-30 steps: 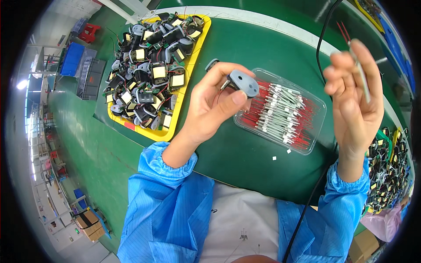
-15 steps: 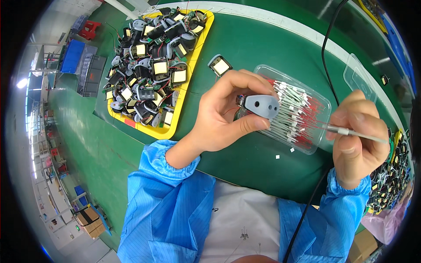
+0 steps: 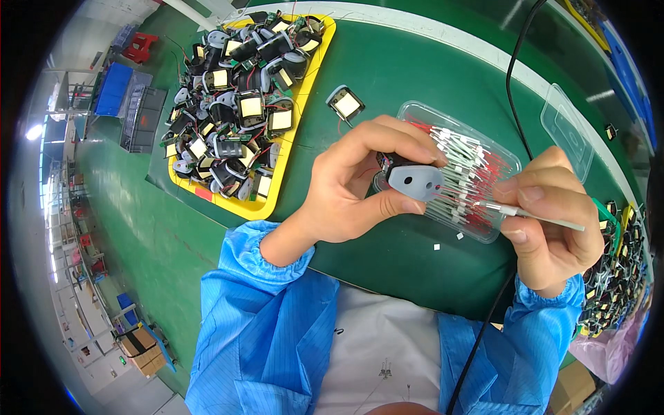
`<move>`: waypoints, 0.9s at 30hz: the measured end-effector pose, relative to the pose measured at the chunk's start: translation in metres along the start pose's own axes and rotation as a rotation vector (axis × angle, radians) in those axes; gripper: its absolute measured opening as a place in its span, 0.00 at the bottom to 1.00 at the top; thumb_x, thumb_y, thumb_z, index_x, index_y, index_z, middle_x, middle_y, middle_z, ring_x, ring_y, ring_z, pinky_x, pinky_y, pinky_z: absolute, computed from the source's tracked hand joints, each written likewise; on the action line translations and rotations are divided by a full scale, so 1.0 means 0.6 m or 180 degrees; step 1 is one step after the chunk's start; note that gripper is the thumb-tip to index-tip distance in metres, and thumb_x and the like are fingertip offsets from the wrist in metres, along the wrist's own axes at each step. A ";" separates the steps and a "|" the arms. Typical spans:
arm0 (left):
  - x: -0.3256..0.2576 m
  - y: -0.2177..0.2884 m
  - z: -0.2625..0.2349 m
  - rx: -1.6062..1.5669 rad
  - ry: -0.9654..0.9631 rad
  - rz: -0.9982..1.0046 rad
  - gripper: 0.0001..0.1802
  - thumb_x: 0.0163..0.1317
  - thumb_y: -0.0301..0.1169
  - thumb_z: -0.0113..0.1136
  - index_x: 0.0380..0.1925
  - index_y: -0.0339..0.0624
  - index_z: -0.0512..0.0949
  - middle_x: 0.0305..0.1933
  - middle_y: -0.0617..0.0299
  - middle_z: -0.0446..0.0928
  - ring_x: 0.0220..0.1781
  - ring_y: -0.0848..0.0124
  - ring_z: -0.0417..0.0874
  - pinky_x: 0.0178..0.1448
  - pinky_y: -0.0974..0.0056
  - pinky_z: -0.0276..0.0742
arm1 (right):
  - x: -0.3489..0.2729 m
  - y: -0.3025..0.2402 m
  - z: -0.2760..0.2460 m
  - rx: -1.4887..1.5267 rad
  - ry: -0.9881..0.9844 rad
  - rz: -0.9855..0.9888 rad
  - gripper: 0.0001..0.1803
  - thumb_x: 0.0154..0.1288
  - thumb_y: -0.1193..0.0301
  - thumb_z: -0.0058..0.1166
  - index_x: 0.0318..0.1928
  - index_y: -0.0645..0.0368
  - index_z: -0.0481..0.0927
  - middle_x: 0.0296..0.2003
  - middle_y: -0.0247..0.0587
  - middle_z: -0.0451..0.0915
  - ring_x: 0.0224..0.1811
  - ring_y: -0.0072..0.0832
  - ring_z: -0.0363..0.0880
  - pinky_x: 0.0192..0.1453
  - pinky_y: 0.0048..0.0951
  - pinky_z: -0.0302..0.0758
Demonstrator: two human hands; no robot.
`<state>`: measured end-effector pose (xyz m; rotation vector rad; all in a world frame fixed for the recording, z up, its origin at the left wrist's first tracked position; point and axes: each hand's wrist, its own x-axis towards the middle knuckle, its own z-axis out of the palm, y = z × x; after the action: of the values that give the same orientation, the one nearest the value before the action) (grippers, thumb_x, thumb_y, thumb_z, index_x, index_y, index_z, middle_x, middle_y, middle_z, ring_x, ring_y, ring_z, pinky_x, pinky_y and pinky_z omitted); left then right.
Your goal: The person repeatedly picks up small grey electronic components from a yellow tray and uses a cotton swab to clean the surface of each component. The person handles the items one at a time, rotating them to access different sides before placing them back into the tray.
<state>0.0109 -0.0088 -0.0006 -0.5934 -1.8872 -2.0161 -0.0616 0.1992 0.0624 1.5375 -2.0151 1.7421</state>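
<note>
One unit [image 3: 417, 182] looks part-done: held above the surface [image 3: 366, 256] in the left hand's [image 3: 356, 183] fingers, lead [image 3: 510, 209] pinched by the right hand's [image 3: 553, 221], red tips at its three-o'clock end, seating unclear. Seemingly left: the tray's [image 3: 265, 209] pile, ten o'clock.

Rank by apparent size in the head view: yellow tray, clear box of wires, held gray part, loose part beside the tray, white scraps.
1. Yellow tray
2. Clear box
3. Held gray part and loose part: unsure; the held one is partly hidden and looks nearer the camera
4. White scraps, alike
</note>
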 end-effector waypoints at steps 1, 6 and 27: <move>0.000 0.001 0.000 0.0013 -0.0004 0.0000 0.25 0.52 0.35 0.70 0.45 0.40 0.68 0.46 0.47 0.75 0.49 0.61 0.79 0.52 0.60 0.78 | 0.001 0.001 0.000 -0.0022 0.0002 -0.0031 0.14 0.59 0.68 0.62 0.40 0.60 0.74 0.34 0.46 0.80 0.30 0.29 0.71 0.34 0.28 0.66; 0.000 -0.003 -0.001 0.0110 -0.0053 0.0092 0.25 0.51 0.35 0.71 0.45 0.40 0.69 0.46 0.48 0.75 0.49 0.60 0.79 0.52 0.59 0.77 | 0.004 0.001 0.000 -0.0083 -0.0017 -0.0112 0.13 0.59 0.70 0.62 0.41 0.60 0.73 0.34 0.48 0.80 0.30 0.29 0.72 0.34 0.29 0.67; 0.001 -0.002 0.000 0.0042 -0.0012 -0.0052 0.23 0.54 0.33 0.69 0.45 0.39 0.68 0.46 0.46 0.74 0.50 0.58 0.79 0.54 0.56 0.77 | 0.010 -0.008 0.002 -0.0514 -0.0219 -0.0394 0.14 0.55 0.74 0.64 0.41 0.60 0.75 0.34 0.47 0.81 0.28 0.30 0.73 0.30 0.28 0.69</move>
<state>0.0096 -0.0084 -0.0013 -0.5806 -1.9119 -2.0125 -0.0605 0.1955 0.0690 1.6516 -1.9882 1.4633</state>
